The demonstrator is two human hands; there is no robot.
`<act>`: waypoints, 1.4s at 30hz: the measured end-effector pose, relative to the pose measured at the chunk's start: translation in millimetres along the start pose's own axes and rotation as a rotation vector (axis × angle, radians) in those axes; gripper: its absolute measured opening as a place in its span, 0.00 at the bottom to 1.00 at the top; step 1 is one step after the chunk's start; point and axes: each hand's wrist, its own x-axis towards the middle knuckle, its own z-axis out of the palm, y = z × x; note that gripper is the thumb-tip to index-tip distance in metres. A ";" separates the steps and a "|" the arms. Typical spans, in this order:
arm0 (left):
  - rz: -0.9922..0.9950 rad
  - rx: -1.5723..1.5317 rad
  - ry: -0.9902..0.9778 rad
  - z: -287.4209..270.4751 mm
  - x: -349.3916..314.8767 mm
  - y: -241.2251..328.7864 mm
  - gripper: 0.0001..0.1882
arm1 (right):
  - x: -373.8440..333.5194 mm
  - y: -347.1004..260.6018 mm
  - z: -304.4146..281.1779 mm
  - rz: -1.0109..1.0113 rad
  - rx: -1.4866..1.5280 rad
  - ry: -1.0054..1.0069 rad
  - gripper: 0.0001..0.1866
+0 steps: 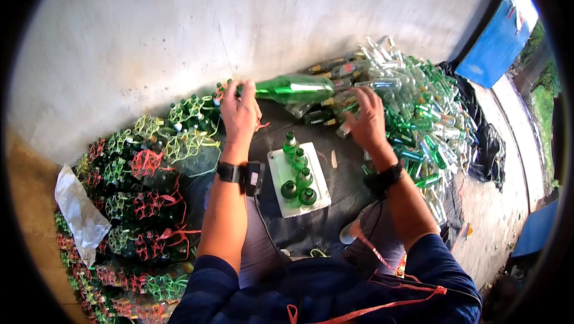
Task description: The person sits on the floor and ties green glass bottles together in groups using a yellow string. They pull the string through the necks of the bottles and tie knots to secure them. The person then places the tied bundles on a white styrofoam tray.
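My left hand [240, 108] is closed around the neck of a green glass bottle [296, 89], which lies level in the air with its base to the right. Just past that base, my right hand [369, 119] has its fingers apart and holds nothing, beside a large heap of loose bottles [412, 93]. Between my arms, several green bottles [304, 177] stand upright on a white tray [277, 168]. A black device is strapped to each wrist.
Many bottles bound with red, yellow and green ties [146, 162] stand at the left. A white plastic sheet [81, 213] lies over some. A pale wall [179, 31] rises behind. Black sheeting [487, 156] and a blue panel [493, 43] are at the right. Red ribbon [382, 309] hangs across my lap.
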 end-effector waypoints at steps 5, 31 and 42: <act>0.249 0.593 0.183 -24.4 5.5 -7.0 0.16 | -10.0 21.6 -6.4 0.120 0.066 -0.043 0.25; -0.153 1.378 -0.819 7.9 -58.8 -106.1 0.16 | -28.8 46.7 0.5 0.215 0.096 -0.348 0.17; -0.194 1.385 -0.947 20.0 -77.9 -140.7 0.14 | -28.3 48.7 -11.9 0.205 0.080 -0.372 0.15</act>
